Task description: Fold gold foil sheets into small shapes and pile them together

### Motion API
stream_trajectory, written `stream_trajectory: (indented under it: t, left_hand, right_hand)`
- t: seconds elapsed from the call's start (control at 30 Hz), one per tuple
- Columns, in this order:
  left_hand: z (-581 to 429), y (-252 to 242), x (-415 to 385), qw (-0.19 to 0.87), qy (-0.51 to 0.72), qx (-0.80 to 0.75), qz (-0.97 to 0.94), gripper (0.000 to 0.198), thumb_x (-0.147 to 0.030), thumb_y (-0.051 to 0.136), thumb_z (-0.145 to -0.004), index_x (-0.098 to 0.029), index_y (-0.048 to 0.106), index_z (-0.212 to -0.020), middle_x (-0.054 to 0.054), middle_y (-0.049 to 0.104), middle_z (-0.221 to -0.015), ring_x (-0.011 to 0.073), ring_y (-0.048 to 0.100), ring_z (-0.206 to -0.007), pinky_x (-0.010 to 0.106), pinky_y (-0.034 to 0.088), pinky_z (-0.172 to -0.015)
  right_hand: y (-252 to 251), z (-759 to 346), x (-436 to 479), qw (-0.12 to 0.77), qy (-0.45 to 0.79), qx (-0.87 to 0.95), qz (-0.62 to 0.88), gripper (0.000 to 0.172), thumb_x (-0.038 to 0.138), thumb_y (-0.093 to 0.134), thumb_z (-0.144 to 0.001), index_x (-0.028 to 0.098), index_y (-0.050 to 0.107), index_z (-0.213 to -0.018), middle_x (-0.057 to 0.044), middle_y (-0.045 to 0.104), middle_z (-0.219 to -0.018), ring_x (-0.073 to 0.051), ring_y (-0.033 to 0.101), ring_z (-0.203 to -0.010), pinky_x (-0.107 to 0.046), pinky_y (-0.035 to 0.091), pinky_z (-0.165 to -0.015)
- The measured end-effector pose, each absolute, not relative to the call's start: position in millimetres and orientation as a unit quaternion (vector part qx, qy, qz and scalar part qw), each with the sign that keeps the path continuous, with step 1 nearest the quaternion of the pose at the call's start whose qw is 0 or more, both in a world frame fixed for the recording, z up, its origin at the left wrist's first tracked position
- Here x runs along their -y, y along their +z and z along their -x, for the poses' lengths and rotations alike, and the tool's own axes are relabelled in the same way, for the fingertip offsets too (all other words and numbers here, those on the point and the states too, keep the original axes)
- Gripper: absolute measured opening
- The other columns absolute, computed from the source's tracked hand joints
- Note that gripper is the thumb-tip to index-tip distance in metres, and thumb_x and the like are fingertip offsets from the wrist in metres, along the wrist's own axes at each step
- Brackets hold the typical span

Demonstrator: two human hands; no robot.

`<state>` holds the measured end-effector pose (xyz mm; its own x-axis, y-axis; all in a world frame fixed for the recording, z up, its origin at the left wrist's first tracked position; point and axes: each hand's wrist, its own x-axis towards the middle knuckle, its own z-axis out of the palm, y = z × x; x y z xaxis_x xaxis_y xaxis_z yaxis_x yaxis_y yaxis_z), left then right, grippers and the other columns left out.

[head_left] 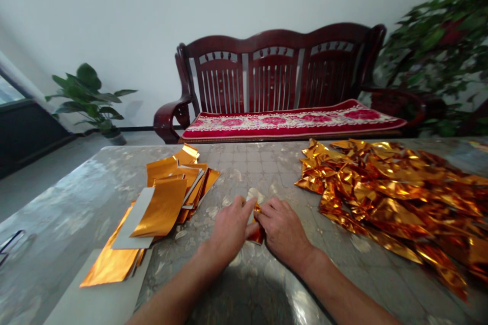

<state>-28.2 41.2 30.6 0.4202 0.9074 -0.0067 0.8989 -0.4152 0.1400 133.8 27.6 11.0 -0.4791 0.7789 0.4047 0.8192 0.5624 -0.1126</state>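
— Foil piece status?
— We find it pinched over the table between the curled left hand and right hand.
— Risk?
— We flag tearing, should the grip tighten on thin foil.

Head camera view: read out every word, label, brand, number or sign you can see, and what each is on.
Nothing is readable: no text shows on the folded gold foil between the left hand and right hand, the gold foil sheets, the grey card, or the red bench cushion.
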Motion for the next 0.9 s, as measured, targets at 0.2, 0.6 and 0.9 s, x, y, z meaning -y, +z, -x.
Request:
stream_trajectory:
  t: [0.2,0.6,0.9]
  left_hand:
    - [29,33,-37,0.053,0.037,-0.513,-0.856,0.029,-0.042,0.048,-0.096,-0.036,0.055,-0.124,0.002,0.056,-0.112,0.0191,0.064,-0.09,0.029,0.05,-0.076]
    - [33,36,-37,0.052,0.013,-0.496,-0.866,0.033,-0.036,0.051,-0.095,-0.034,0.056,-0.128,0.004,0.055,-0.126,0.0216,0.064,-0.099,0.034,0.05,-0.086]
    - [33,35,-38,0.048,0.005,-0.49,-0.87,0.035,-0.037,0.051,-0.095,-0.032,0.055,-0.129,0.004,0.055,-0.129,0.0214,0.063,-0.1,0.033,0.05,-0.088]
  right_hand:
    - [12,-134,-25,0.228,-0.061,0.861,0.451,0.007,0.012,0.064,-0.085,0.017,0.068,-0.088,-0.004,0.065,-0.084,-0.021,0.048,-0.086,-0.035,0.034,-0.074]
    - [8,-146,-36,0.286,0.052,0.792,0.537,0.037,0.001,0.045,-0.089,0.023,0.071,-0.101,-0.003,0.069,-0.092,-0.019,0.055,-0.089,-0.03,0.041,-0.081]
    - [13,-139,-43,0.166,-0.032,0.825,0.539,0.022,0.022,0.061,-0.092,0.027,0.069,-0.112,-0.006,0.064,-0.097,-0.023,0.053,-0.091,-0.032,0.038,-0.074]
